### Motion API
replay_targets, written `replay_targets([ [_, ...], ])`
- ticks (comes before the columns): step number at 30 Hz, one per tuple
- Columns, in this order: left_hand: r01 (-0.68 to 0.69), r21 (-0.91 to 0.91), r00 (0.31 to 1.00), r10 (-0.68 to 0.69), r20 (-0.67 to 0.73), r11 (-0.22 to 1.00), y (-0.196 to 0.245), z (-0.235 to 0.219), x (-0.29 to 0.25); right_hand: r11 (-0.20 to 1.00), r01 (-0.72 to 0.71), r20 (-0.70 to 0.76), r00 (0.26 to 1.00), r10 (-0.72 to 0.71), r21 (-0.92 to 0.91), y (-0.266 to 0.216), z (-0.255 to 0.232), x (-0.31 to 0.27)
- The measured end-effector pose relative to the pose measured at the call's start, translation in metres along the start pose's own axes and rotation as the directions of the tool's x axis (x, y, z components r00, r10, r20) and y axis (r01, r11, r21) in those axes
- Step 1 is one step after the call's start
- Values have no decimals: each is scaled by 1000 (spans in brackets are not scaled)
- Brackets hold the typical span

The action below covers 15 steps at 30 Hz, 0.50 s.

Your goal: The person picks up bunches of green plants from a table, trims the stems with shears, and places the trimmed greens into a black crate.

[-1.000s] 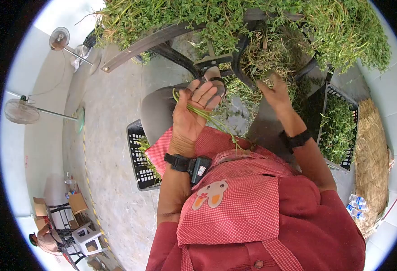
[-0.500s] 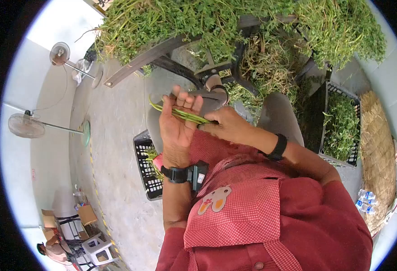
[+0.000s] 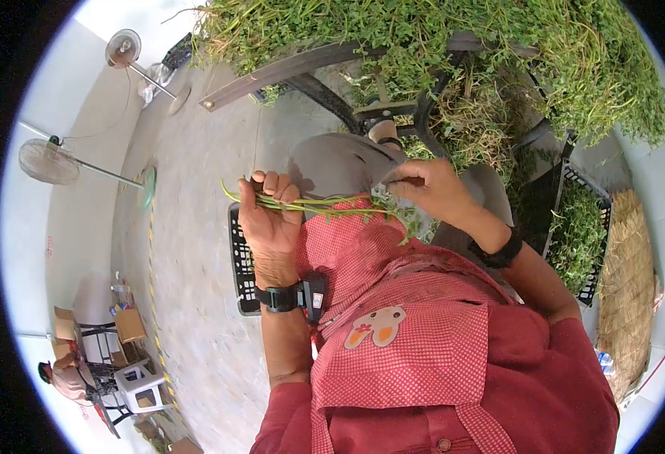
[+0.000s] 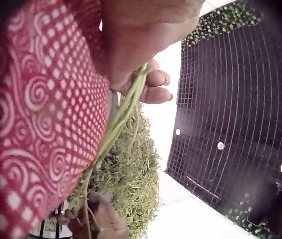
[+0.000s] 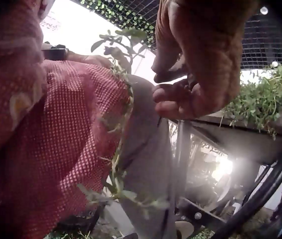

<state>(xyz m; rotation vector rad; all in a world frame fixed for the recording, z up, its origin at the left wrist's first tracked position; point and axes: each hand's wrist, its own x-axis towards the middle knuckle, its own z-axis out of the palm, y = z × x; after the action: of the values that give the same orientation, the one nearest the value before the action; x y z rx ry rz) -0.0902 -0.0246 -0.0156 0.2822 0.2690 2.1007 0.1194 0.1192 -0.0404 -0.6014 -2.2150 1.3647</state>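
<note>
My left hand has its fingers curled round a few long green stems, whose leafy ends reach right over the apron. In the left wrist view the stems run down from the left hand. My right hand is just beyond the leafy tips, palm side toward them. The right wrist view shows the right hand with thumb and fingers loosely bent and nothing visible between them, beside a leafy sprig that hangs apart from it.
A table edge heaped with greens lies ahead. Black crates stand at the left and right, the right one holding greens. Loose plants lie under the table. Fans and a seated person are off left.
My left fingers have curled round the stems from an open palm. My right hand came in to the stems, then moved right, away from the left hand, toward the leafy ends.
</note>
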Motion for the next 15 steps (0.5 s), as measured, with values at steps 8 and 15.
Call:
replay_targets([
  [8, 28, -114, 995, -18, 93, 993, 0, -15, 2, 982, 161, 21, 987, -159, -94, -28, 25, 13],
  [15, -78, 16, 997, 78, -29, 997, -13, -2, 1, 876, 297, -39, 941, -336, -381, -32, 43, 16],
])
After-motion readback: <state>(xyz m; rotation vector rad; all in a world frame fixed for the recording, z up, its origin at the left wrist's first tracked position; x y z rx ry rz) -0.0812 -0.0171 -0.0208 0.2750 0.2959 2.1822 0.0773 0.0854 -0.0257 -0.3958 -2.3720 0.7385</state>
